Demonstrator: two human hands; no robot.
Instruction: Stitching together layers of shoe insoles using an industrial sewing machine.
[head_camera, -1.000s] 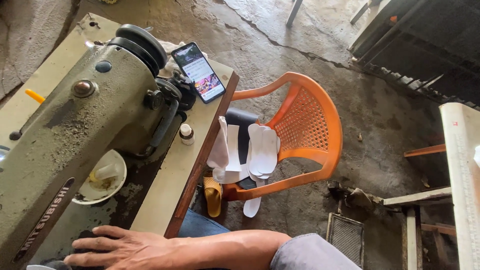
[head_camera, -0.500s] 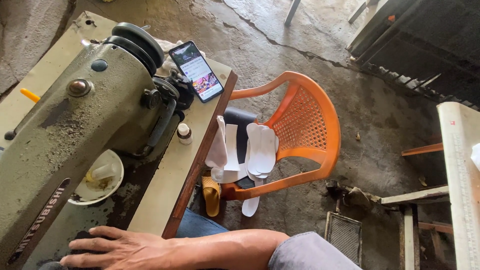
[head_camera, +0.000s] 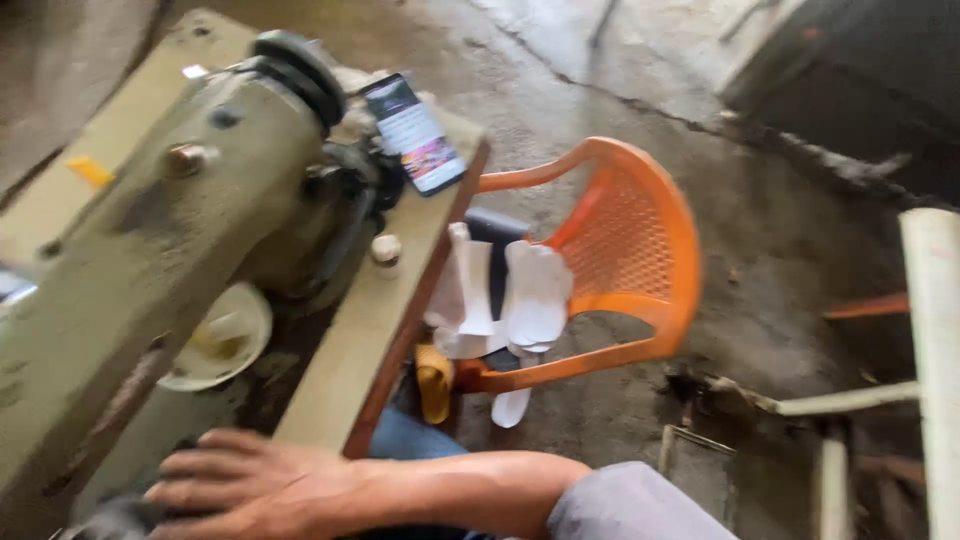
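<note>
— Grey, cracked concrete floor all around. What is the hand (head_camera: 255, 490) doing?

— It is the person's right hand, lying flat with fingers spread on the worn wooden sewing table (head_camera: 375, 330). It grips nothing. The other hand is out of sight.

— What is near it?

— The big olive-green metal sewing machine (head_camera: 150, 240), just beside it. A black phone with a lit screen (head_camera: 412, 133) leans at the far end. An orange plastic chair (head_camera: 610, 260) holding white cloth pieces (head_camera: 510, 295) stands next to the table.
</note>
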